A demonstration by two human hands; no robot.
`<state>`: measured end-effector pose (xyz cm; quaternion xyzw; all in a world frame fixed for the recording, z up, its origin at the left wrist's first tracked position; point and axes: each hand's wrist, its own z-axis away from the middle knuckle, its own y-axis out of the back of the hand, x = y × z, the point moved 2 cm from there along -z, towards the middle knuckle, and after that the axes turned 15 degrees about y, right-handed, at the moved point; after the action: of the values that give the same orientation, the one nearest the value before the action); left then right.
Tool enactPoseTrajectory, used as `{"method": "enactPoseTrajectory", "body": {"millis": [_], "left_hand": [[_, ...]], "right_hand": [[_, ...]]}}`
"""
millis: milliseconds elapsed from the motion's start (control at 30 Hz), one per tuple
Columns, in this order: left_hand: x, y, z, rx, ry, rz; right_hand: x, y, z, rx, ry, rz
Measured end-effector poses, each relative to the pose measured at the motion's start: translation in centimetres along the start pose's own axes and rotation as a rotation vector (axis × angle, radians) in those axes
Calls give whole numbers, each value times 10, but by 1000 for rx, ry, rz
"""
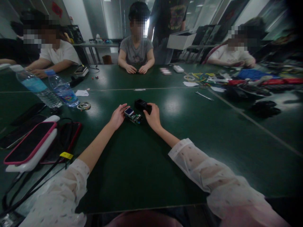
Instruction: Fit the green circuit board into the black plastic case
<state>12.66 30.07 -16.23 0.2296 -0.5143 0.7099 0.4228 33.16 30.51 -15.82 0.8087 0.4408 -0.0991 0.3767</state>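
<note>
A green circuit board with a small screen (133, 116) lies at a slant on the dark green table (132, 170). My left hand (117, 117) is at the board's left edge, fingers loosely stretched and apart; whether a fingertip touches the board is unclear. Just behind the board is a black box-shaped casing (140, 104) with a rectangular window on top. My right hand (153, 117) grips the casing's right end between thumb and fingers.
Two water bottles (62, 90) and stacked phones (32, 142) with cables stand at left. A coiled wire (84, 106) lies near the bottles. At right are a wrench (204, 96), loose wires (199, 76) and dark bundles (266, 108). Several people sit around the table.
</note>
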Motion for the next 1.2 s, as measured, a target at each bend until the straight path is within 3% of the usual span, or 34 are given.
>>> {"method": "enactPoseTrajectory", "body": {"millis": [233, 400, 567, 833, 1200], "left_hand": [[-1, 5, -5, 8, -1, -4], [-1, 5, -4, 24, 1, -5], [-1, 5, -3, 17, 7, -1], [-1, 3, -4, 22, 5, 24], [-3, 4, -5, 31, 12, 69]], "right_hand": [[-21, 9, -2, 44, 141, -22], [-34, 11, -2, -22, 225, -43], [-34, 9, -2, -78, 250, -59], [-36, 11, -1, 38, 300, -93], [-40, 11, 1, 33, 394, -83]]}}
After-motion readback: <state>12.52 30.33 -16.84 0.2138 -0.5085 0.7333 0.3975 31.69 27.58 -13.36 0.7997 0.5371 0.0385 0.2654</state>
